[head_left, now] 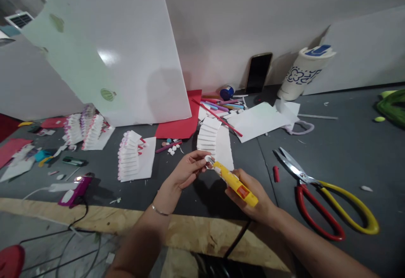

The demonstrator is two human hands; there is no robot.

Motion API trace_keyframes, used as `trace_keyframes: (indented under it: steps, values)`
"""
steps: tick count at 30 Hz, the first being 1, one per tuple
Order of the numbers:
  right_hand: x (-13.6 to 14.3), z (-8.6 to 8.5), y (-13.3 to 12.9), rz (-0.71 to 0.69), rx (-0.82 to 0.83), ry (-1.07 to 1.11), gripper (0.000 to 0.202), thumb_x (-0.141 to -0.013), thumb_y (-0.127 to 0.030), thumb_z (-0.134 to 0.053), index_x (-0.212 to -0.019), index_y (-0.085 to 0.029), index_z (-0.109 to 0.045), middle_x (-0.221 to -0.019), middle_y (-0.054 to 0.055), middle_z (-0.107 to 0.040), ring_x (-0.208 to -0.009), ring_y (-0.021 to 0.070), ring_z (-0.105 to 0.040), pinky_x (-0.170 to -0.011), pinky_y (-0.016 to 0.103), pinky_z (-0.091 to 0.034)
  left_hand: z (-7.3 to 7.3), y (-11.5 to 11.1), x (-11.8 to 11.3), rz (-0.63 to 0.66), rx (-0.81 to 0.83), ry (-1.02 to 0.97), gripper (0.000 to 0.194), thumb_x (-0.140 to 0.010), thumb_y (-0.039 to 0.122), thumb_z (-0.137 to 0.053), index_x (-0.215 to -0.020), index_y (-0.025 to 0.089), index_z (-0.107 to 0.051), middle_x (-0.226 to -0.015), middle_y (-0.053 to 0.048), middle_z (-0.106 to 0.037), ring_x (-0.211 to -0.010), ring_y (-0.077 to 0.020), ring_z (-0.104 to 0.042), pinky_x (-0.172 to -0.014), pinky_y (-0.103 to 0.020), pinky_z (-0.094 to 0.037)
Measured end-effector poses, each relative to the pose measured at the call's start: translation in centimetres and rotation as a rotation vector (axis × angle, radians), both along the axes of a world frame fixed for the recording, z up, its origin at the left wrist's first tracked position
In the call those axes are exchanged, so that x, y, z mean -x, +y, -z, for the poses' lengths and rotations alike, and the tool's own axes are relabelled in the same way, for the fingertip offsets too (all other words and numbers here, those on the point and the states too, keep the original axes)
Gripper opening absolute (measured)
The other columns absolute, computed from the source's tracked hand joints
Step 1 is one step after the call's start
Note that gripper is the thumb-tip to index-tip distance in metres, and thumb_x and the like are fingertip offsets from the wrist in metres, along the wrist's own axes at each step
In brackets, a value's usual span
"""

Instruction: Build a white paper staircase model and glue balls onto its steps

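Observation:
My left hand pinches a small white disc between its fingertips, near the table's front edge. In my right hand is a yellow glue gun, its nozzle at the disc. Just behind the hands lies a white paper piece with a row of folded white strips. To the left, a similar strip piece with pink-tipped ends rests on a white card. Small white discs and a dark pink stick lie between the two pieces.
Large scissors with red and yellow handles lie at the right. Behind stand a phone, a white tumbler and a big white board. A purple power strip with cables sits at the left front edge.

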State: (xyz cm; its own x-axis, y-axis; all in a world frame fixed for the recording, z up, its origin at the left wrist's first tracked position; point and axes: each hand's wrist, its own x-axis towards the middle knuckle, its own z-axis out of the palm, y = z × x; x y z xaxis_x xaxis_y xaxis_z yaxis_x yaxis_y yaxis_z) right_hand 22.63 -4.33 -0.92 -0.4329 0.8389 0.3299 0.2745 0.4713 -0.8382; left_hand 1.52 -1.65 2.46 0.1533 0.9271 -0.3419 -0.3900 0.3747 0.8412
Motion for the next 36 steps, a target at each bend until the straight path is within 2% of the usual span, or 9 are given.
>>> trace_keyframes:
  steps: [13,20,36]
  values:
    - [0.06,0.16,0.08,0.029,-0.073,-0.042,0.019,-0.087,-0.036,-0.056,-0.080,-0.025,-0.042,-0.067,-0.002,-0.056,-0.056,0.0146,-0.051,-0.052,0.026,-0.043,-0.55,0.11,0.11,-0.022,-0.023,-0.033,0.033,-0.057,0.025,-0.091,-0.084,0.015,-0.075,-0.083,-0.005,-0.075,-0.062,-0.0067,-0.062,-0.055,-0.015,-0.042]
    - [0.06,-0.36,0.19,0.049,-0.055,-0.040,0.020,-0.086,-0.036,-0.056,-0.078,-0.025,-0.042,-0.065,-0.002,-0.055,-0.053,0.0138,-0.050,-0.051,0.026,-0.041,-0.17,-0.08,0.07,0.002,-0.012,-0.003,0.035,-0.057,0.027,-0.091,-0.085,0.014,-0.075,-0.081,-0.004,-0.073,-0.064,-0.0080,-0.063,-0.056,-0.016,-0.042]
    - [0.03,-0.12,0.17,0.060,-0.095,-0.067,0.020,-0.087,-0.036,-0.055,-0.077,-0.025,-0.041,-0.063,-0.002,-0.055,-0.052,0.0137,-0.049,-0.049,0.025,-0.040,-0.12,-0.12,0.12,0.004,-0.016,-0.008,0.034,-0.057,0.028,-0.091,-0.084,0.015,-0.076,-0.079,-0.003,-0.073,-0.063,-0.0077,-0.063,-0.054,-0.016,-0.041]
